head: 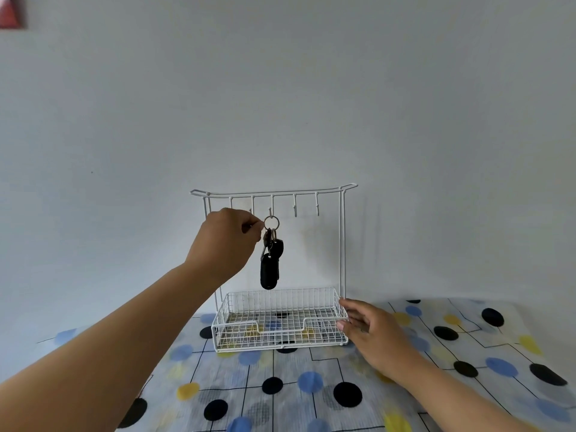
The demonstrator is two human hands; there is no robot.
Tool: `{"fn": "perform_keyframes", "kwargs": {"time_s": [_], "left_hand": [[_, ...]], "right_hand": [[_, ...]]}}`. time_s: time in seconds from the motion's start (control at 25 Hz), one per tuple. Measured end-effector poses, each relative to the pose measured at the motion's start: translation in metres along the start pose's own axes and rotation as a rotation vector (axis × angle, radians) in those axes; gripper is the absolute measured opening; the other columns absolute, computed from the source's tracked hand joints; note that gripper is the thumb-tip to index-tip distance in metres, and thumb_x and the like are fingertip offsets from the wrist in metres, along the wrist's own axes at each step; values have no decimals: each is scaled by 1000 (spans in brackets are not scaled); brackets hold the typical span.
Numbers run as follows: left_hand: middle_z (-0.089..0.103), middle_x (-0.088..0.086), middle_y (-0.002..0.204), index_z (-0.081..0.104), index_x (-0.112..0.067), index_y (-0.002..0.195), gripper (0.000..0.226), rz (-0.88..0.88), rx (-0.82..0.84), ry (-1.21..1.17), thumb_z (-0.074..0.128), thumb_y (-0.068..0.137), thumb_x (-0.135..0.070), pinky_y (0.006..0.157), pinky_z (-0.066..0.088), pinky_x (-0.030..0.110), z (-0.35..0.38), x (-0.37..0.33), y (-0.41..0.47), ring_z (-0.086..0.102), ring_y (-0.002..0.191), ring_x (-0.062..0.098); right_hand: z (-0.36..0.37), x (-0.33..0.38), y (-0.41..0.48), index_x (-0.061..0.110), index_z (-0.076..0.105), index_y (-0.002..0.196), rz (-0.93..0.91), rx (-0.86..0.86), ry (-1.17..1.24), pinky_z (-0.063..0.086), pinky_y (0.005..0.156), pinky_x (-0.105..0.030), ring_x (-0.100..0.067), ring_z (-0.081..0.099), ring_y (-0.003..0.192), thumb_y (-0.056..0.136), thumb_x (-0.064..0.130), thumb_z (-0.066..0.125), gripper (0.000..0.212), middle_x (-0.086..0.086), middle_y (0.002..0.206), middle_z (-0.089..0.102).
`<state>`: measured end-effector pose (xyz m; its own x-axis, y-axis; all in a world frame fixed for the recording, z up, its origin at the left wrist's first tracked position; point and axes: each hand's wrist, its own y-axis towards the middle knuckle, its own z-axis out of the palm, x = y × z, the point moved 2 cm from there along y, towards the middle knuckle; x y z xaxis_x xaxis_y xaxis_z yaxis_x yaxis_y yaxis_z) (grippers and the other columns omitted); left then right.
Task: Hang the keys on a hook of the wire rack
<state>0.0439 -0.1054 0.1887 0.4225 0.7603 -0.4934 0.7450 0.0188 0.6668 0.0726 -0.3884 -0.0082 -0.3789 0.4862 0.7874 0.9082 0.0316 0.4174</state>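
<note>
A white wire rack (343,238) stands against the wall, with a row of several hooks under its top bar and a mesh basket at its base. A bunch of keys (270,263) with black fobs hangs from a silver ring that sits at the tip of a middle hook (270,211). My left hand (227,241) pinches the ring's left side between thumb and fingertips. My right hand (371,332) rests against the right front corner of the basket, fingers loosely curled on the wire.
The rack stands on a surface covered by a white cloth (311,391) with black, blue and yellow dots. A plain grey wall is right behind the rack. The other hooks (294,210) hang bare.
</note>
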Motion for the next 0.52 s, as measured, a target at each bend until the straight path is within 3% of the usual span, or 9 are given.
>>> {"fn": "perform_keyframes", "kwargs": {"time_s": [0.16, 0.28, 0.36, 0.52], "left_hand": [[82, 8, 80, 81, -19, 89, 22, 3, 19, 19, 64, 101, -26, 64, 63, 46, 2, 16, -23, 69, 62, 35], [80, 0, 73, 82, -25, 92, 18, -6, 25, 39, 66, 101, -29, 53, 53, 31, 9, 33, -39, 55, 44, 15], [77, -5, 70, 81, -29, 96, 15, -5, 38, 42, 67, 101, -31, 51, 53, 25, 13, 43, -51, 57, 40, 7], [76, -15, 78, 82, -32, 106, 17, 76, 88, 154, 68, 99, -40, 65, 61, 26, 22, 62, -86, 70, 65, 4]], "right_hand": [[0, 0, -1, 34, 59, 138, 18, -2, 12, 42, 91, -1, 15, 56, 116, 90, 34, 74, 51, 20, 130, 63], [1, 1, -1, 37, 60, 136, 35, -4, 16, 43, 91, -2, 16, 57, 114, 89, 33, 75, 49, 19, 128, 65], [0, 0, -1, 44, 60, 131, 39, -15, 17, 45, 96, -8, 19, 57, 112, 88, 33, 76, 47, 20, 127, 66], [1, -1, 0, 46, 59, 131, 31, -21, -6, 47, 104, -20, 14, 59, 115, 87, 38, 77, 48, 20, 126, 67]]}}
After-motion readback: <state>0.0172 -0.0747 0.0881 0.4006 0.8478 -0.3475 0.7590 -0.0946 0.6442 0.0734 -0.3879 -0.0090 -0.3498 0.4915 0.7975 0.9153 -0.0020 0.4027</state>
